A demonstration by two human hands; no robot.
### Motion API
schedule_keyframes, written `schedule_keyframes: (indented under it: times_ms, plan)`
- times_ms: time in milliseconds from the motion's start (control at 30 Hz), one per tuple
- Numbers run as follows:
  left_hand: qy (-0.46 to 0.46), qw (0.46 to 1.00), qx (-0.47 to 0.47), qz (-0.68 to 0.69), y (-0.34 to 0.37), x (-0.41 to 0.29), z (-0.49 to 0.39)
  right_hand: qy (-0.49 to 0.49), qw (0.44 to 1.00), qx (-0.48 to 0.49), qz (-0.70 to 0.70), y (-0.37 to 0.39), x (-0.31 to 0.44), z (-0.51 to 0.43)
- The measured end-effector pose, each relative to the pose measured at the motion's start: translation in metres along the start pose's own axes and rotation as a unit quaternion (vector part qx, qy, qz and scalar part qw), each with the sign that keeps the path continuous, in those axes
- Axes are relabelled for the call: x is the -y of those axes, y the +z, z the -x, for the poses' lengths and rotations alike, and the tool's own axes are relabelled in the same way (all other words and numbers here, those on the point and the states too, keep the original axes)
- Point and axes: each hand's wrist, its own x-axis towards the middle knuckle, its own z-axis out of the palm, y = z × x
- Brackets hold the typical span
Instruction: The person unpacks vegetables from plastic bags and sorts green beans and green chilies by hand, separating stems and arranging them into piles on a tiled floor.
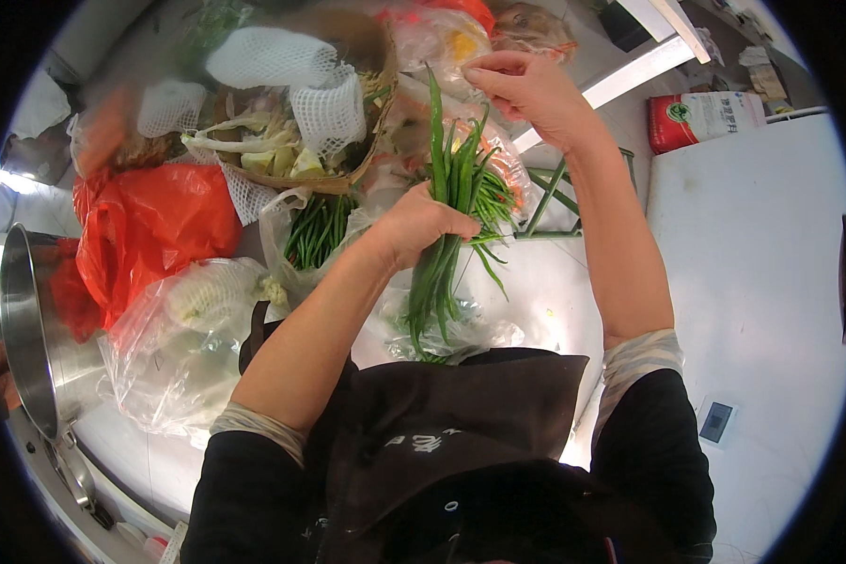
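Note:
A bunch of long green peppers (451,176) is gripped around its middle by my left hand (426,222). The bunch stands roughly upright in the picture, its lower ends over a clear plastic bag (465,331). Above and to the right of it, my right hand (515,88) is raised with thumb and fingertips pinched close together; whether anything small is between them cannot be told. More thin green peppers (497,201) lie in an open plastic bag just behind the held bunch. Left of my left hand, a whitish bag holds dark green long beans or similar stalks (317,233).
A cardboard box (338,185) holds vegetable scraps and white foam netting (328,113). Around it are a red plastic bag (162,218), a clear bag of pale vegetables (190,345) and a large steel pot (32,331). A green metal stool frame (550,197) and a white surface (747,261) are at right.

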Motion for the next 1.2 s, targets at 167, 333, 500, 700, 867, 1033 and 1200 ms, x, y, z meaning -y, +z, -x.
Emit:
schedule_keyframes:
  times_ms: [167, 333, 500, 700, 867, 1033, 1200]
  plan:
    - [-0.021, 0.998, 0.021, -0.048, 0.000, 0.006, -0.003, 0.055, 0.993, 0.100, -0.022, -0.003, 0.001, -0.019]
    - [-0.034, 0.996, 0.030, -0.073, -0.001, 0.008, -0.001, 0.120, 0.968, 0.206, -0.077, -0.016, -0.001, -0.023]
    - [-0.040, 0.996, 0.055, -0.050, -0.004, 0.011, -0.004, 0.129, 0.958, 0.252, -0.042, -0.022, 0.001, -0.022]
    - [-0.057, 0.994, 0.075, -0.057, -0.002, 0.008, -0.004, 0.062, 0.965, 0.223, 0.120, -0.011, 0.008, -0.018]
    - [-0.078, 0.993, 0.088, -0.030, -0.002, 0.009, -0.008, -0.306, 0.824, -0.040, 0.475, -0.002, -0.034, -0.042]
    - [-0.062, 0.997, 0.037, -0.021, 0.002, 0.004, -0.003, -0.208, 0.917, -0.130, 0.314, 0.009, 0.034, -0.048]
    - [-0.004, 1.000, 0.003, -0.020, -0.007, 0.004, -0.008, -0.193, 0.938, -0.069, 0.278, 0.016, 0.043, -0.055]
